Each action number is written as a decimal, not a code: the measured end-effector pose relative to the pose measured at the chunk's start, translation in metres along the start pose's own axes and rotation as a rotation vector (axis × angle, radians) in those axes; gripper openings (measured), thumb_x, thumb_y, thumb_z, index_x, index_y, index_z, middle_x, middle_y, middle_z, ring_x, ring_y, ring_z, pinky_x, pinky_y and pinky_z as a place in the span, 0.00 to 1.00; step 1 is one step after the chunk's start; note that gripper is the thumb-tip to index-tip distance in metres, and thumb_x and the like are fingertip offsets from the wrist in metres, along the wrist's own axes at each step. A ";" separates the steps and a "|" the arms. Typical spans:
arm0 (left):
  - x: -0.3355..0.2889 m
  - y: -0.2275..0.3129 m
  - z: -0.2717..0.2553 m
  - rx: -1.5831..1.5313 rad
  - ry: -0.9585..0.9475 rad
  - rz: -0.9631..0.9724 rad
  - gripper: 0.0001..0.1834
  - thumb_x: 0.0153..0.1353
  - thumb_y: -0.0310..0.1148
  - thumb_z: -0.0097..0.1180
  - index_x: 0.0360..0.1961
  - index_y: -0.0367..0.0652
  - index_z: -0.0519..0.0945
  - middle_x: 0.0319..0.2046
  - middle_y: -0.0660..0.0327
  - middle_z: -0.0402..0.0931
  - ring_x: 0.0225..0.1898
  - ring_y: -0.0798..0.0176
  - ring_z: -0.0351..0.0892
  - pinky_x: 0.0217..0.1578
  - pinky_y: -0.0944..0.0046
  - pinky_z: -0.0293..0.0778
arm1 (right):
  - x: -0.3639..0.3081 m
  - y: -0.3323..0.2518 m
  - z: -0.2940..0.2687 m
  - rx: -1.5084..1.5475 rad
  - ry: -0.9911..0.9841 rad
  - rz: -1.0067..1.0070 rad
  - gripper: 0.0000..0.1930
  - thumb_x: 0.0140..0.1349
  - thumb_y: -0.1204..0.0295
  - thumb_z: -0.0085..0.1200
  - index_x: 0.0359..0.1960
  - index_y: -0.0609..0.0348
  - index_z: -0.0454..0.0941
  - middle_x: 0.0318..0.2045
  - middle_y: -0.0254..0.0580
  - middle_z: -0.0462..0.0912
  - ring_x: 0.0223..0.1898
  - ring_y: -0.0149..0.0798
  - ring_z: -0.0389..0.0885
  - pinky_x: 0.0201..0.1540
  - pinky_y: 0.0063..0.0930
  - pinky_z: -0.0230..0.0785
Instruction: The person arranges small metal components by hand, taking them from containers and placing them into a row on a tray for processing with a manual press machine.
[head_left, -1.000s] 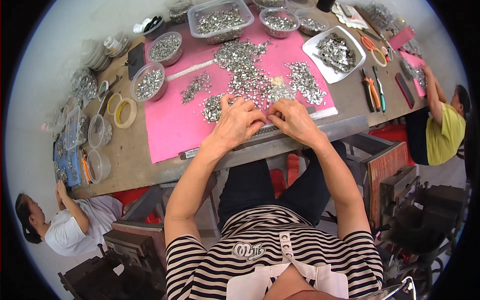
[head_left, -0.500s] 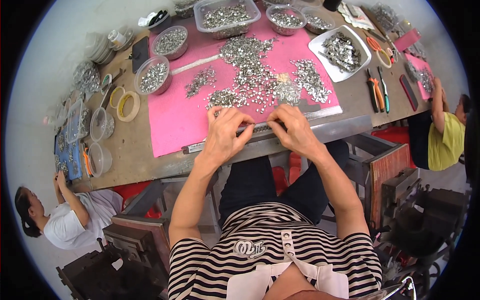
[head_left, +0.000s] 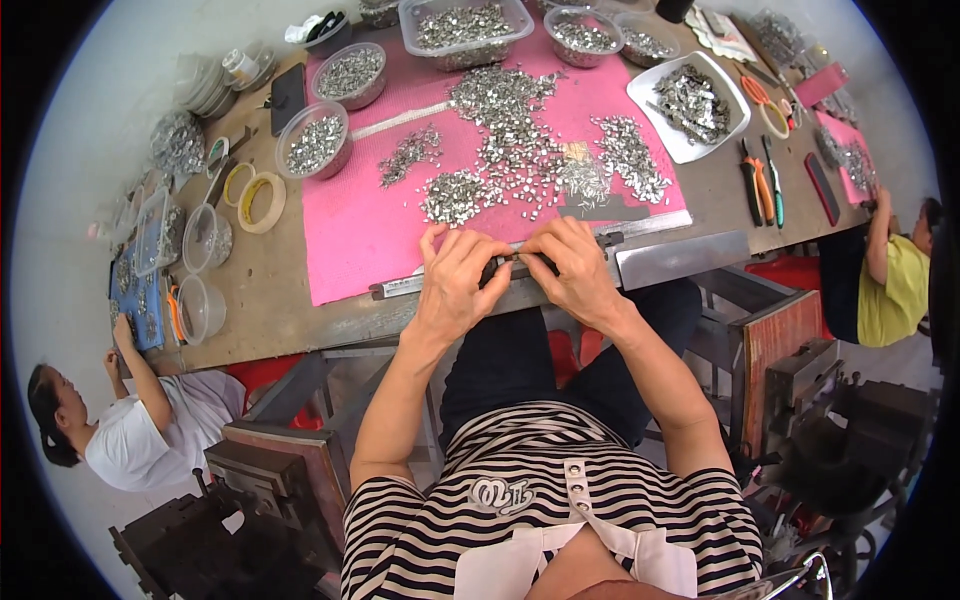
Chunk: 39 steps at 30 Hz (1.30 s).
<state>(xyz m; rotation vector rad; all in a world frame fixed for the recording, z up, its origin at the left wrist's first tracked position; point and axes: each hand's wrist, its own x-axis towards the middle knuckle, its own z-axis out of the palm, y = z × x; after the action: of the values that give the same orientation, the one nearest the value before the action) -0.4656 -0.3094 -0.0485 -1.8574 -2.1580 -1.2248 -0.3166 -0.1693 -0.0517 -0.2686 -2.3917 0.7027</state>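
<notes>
Close together at the table's near edge, my left hand (head_left: 460, 270) and my right hand (head_left: 572, 262) are both closed in a pinch. Between their fingertips runs a dark narrow strip (head_left: 514, 258), partly covered by fingers, so its detail is too small to make out. A metal rail (head_left: 400, 287) lies below the hands along the edge of the pink mat (head_left: 345, 245). Just beyond my fingers spread loose small silver metal pieces (head_left: 455, 197). Right of my right hand rests a flat grey metal plate (head_left: 682, 260).
Clear tubs (head_left: 318, 146) of metal pieces and a white dish (head_left: 690, 105) ring the mat. Tape rolls (head_left: 262, 203) lie left; pliers (head_left: 757, 182) and orange-handled scissors (head_left: 765, 105) lie right. One person (head_left: 160, 425) sits at left, another (head_left: 893, 265) at right.
My hands have drawn closer together, with the right moving left and the dark strip now between the fingertips. More of the grey plate at the right shows. The view has shifted slightly.
</notes>
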 end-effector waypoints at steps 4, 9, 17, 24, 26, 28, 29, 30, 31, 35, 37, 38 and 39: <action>-0.002 -0.004 0.001 -0.089 0.010 -0.039 0.07 0.58 0.29 0.68 0.38 0.45 0.85 0.32 0.65 0.79 0.39 0.60 0.79 0.59 0.47 0.61 | 0.001 0.005 -0.005 0.049 0.002 0.027 0.06 0.58 0.79 0.65 0.36 0.59 0.83 0.33 0.40 0.80 0.36 0.44 0.77 0.43 0.37 0.65; 0.001 0.004 0.008 0.009 0.037 -0.120 0.09 0.60 0.34 0.69 0.40 0.45 0.85 0.31 0.64 0.80 0.37 0.61 0.79 0.59 0.49 0.60 | 0.009 0.018 -0.015 0.011 0.041 0.083 0.06 0.59 0.79 0.65 0.38 0.59 0.84 0.32 0.39 0.81 0.36 0.43 0.79 0.44 0.36 0.66; 0.007 0.007 0.015 0.082 0.066 -0.131 0.10 0.60 0.36 0.69 0.41 0.46 0.85 0.30 0.65 0.79 0.37 0.60 0.78 0.58 0.48 0.60 | 0.024 0.030 -0.011 -0.116 -0.025 0.069 0.03 0.62 0.76 0.62 0.37 0.57 0.84 0.32 0.39 0.76 0.39 0.44 0.77 0.45 0.41 0.64; 0.038 -0.017 0.021 0.167 0.061 -0.101 0.05 0.62 0.33 0.66 0.39 0.49 0.86 0.33 0.63 0.80 0.40 0.58 0.77 0.59 0.45 0.59 | 0.030 0.032 -0.003 -0.257 -0.061 -0.011 0.04 0.61 0.78 0.63 0.37 0.58 0.82 0.32 0.41 0.76 0.39 0.45 0.77 0.45 0.40 0.64; 0.044 -0.024 0.023 0.222 0.043 -0.084 0.06 0.61 0.32 0.67 0.39 0.50 0.86 0.34 0.63 0.79 0.42 0.57 0.77 0.59 0.44 0.59 | 0.029 0.032 -0.004 -0.242 -0.056 -0.018 0.05 0.60 0.78 0.62 0.37 0.59 0.82 0.32 0.41 0.76 0.39 0.46 0.77 0.45 0.39 0.64; 0.049 -0.029 0.023 0.230 0.021 -0.067 0.06 0.60 0.32 0.67 0.39 0.50 0.86 0.33 0.64 0.79 0.42 0.57 0.76 0.59 0.44 0.59 | 0.028 0.032 -0.007 -0.228 -0.052 -0.026 0.05 0.60 0.78 0.62 0.37 0.59 0.81 0.32 0.41 0.76 0.39 0.46 0.77 0.45 0.39 0.64; 0.049 -0.030 0.023 0.239 0.000 -0.050 0.05 0.60 0.31 0.67 0.38 0.50 0.85 0.33 0.64 0.79 0.42 0.57 0.76 0.59 0.44 0.59 | 0.027 0.030 -0.009 -0.194 -0.057 -0.016 0.05 0.60 0.79 0.62 0.37 0.59 0.80 0.32 0.42 0.77 0.39 0.46 0.77 0.45 0.39 0.64; 0.049 -0.030 0.023 0.239 0.000 -0.052 0.05 0.60 0.31 0.67 0.38 0.50 0.85 0.33 0.64 0.79 0.42 0.57 0.76 0.59 0.44 0.59 | 0.025 0.028 -0.011 -0.159 -0.062 -0.007 0.06 0.59 0.79 0.62 0.37 0.59 0.80 0.32 0.42 0.77 0.38 0.46 0.77 0.44 0.38 0.64; 0.049 -0.030 0.023 0.220 -0.005 -0.038 0.05 0.60 0.31 0.67 0.37 0.49 0.85 0.33 0.64 0.78 0.42 0.58 0.76 0.58 0.45 0.58 | 0.023 0.024 -0.014 -0.159 -0.064 -0.007 0.06 0.59 0.79 0.62 0.37 0.59 0.80 0.32 0.42 0.77 0.38 0.46 0.77 0.44 0.38 0.64; 0.047 -0.031 0.024 0.184 0.007 -0.040 0.04 0.60 0.30 0.66 0.35 0.49 0.84 0.33 0.64 0.78 0.42 0.58 0.76 0.58 0.45 0.58 | 0.013 0.008 -0.019 -0.038 -0.091 -0.079 0.06 0.58 0.80 0.62 0.36 0.60 0.79 0.33 0.41 0.77 0.38 0.45 0.77 0.43 0.38 0.64; 0.047 -0.031 0.024 0.184 0.010 -0.042 0.04 0.60 0.30 0.66 0.36 0.49 0.84 0.33 0.64 0.78 0.42 0.58 0.76 0.58 0.45 0.58 | 0.010 0.005 -0.019 -0.031 -0.097 -0.101 0.06 0.58 0.80 0.62 0.36 0.61 0.79 0.33 0.41 0.78 0.38 0.45 0.76 0.43 0.38 0.64; 0.047 -0.031 0.024 0.185 0.015 -0.044 0.04 0.60 0.30 0.66 0.36 0.49 0.84 0.33 0.64 0.78 0.42 0.58 0.76 0.58 0.45 0.58 | 0.009 0.005 -0.018 -0.050 -0.094 -0.107 0.06 0.57 0.81 0.62 0.36 0.61 0.79 0.33 0.40 0.78 0.38 0.45 0.76 0.43 0.38 0.64; 0.047 -0.031 0.024 0.185 0.015 -0.044 0.04 0.60 0.30 0.66 0.36 0.49 0.84 0.33 0.64 0.78 0.42 0.58 0.76 0.58 0.45 0.58 | 0.008 0.005 -0.018 -0.069 -0.091 -0.114 0.06 0.57 0.81 0.62 0.36 0.61 0.80 0.33 0.40 0.78 0.38 0.45 0.76 0.43 0.38 0.64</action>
<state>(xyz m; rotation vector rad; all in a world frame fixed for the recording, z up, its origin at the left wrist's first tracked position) -0.4946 -0.2566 -0.0577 -1.7311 -2.2293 -1.0035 -0.3118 -0.1548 -0.0387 -0.1301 -2.4989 0.5926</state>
